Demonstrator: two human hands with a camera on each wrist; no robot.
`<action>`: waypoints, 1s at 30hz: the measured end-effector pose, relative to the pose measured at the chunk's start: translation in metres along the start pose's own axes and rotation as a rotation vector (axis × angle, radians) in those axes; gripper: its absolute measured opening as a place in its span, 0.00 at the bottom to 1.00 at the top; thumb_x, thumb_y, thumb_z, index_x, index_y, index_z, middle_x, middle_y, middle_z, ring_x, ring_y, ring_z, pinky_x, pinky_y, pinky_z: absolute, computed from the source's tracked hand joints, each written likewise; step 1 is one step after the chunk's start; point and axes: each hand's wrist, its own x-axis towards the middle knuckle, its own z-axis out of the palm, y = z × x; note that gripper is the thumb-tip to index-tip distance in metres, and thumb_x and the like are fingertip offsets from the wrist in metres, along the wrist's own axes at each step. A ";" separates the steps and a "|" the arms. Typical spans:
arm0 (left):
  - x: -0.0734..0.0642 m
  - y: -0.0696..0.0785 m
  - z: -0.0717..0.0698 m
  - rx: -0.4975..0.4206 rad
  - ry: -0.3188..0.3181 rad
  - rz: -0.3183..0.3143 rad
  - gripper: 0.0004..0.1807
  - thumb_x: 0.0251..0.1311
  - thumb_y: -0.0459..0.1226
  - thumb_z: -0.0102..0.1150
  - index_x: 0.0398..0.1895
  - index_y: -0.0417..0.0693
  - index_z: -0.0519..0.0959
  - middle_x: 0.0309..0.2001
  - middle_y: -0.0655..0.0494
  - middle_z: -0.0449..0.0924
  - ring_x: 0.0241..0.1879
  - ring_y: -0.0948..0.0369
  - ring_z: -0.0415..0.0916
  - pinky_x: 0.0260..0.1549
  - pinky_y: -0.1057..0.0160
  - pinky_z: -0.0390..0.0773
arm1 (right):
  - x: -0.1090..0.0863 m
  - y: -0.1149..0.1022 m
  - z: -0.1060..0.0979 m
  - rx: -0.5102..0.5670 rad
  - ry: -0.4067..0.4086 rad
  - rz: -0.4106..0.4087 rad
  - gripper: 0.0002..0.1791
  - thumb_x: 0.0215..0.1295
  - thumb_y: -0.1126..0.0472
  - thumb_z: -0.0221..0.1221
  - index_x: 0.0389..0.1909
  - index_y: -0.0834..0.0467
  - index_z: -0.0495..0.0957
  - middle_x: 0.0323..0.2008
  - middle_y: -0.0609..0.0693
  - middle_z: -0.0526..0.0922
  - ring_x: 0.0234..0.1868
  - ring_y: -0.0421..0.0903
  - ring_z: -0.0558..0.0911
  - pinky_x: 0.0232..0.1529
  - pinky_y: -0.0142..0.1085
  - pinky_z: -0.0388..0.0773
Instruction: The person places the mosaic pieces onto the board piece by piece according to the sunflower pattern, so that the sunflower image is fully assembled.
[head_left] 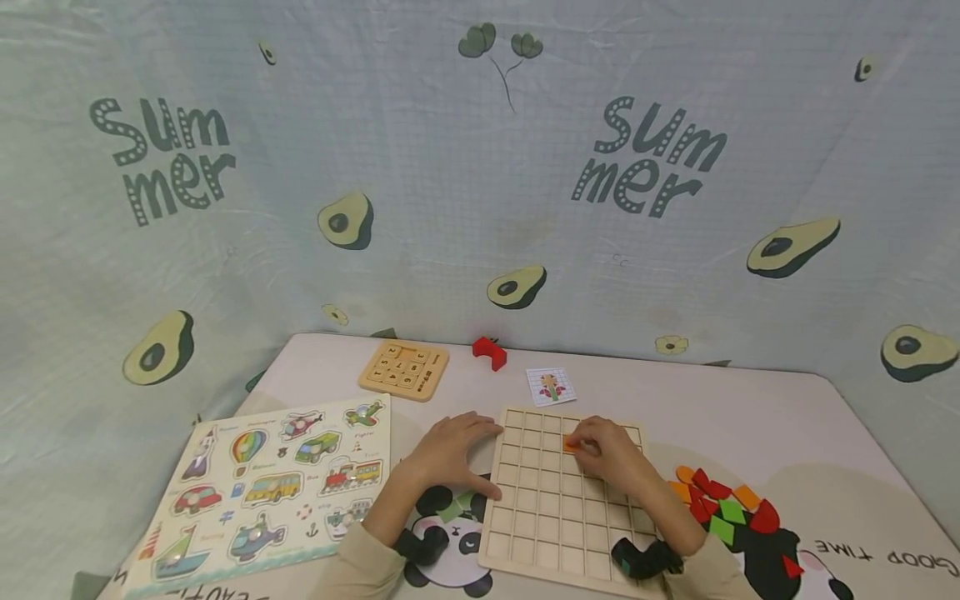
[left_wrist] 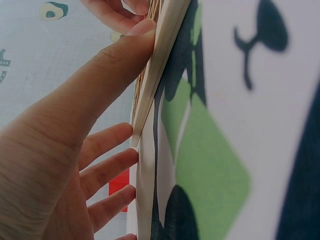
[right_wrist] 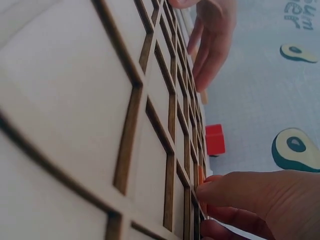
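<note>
A wooden grid board (head_left: 536, 528) lies in front of me, its square cells divided by thin raised strips. At its left edge my left hand (head_left: 452, 454) rests with the fingers spread, the thumb (left_wrist: 120, 65) against the board's side in the left wrist view. Over the upper part of the grid, my right hand (head_left: 609, 454) pinches a small orange piece (head_left: 567, 443) between thumb and fingertips, right at one cell. The right wrist view shows the same orange piece (right_wrist: 201, 175) low against the strips, partly hidden by the thumb.
Loose red, orange and green pieces (head_left: 722, 533) lie right of the board. Behind it are a small flower pattern card (head_left: 551, 386) and a red block (head_left: 490, 353). A number slide puzzle (head_left: 405, 369) and a vehicle picture puzzle (head_left: 270, 450) lie to the left.
</note>
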 end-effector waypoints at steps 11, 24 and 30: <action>-0.001 -0.001 0.002 -0.003 -0.004 -0.009 0.47 0.38 0.62 0.74 0.65 0.55 0.73 0.65 0.55 0.72 0.69 0.50 0.61 0.68 0.40 0.58 | -0.008 -0.002 -0.001 -0.002 0.023 0.081 0.08 0.57 0.73 0.62 0.37 0.62 0.82 0.44 0.59 0.78 0.40 0.53 0.80 0.42 0.47 0.83; -0.001 -0.001 0.002 -0.002 -0.002 0.000 0.47 0.38 0.60 0.75 0.65 0.54 0.73 0.65 0.54 0.72 0.69 0.49 0.61 0.68 0.38 0.58 | -0.026 -0.002 -0.027 0.016 0.069 0.108 0.09 0.59 0.73 0.63 0.41 0.65 0.81 0.46 0.59 0.77 0.42 0.54 0.79 0.44 0.49 0.82; -0.002 -0.001 0.002 -0.011 0.000 -0.002 0.47 0.38 0.61 0.75 0.65 0.54 0.73 0.65 0.54 0.72 0.69 0.50 0.61 0.69 0.39 0.57 | -0.037 0.002 -0.040 -0.001 0.098 0.138 0.10 0.59 0.71 0.64 0.43 0.64 0.81 0.48 0.59 0.78 0.42 0.55 0.80 0.43 0.49 0.83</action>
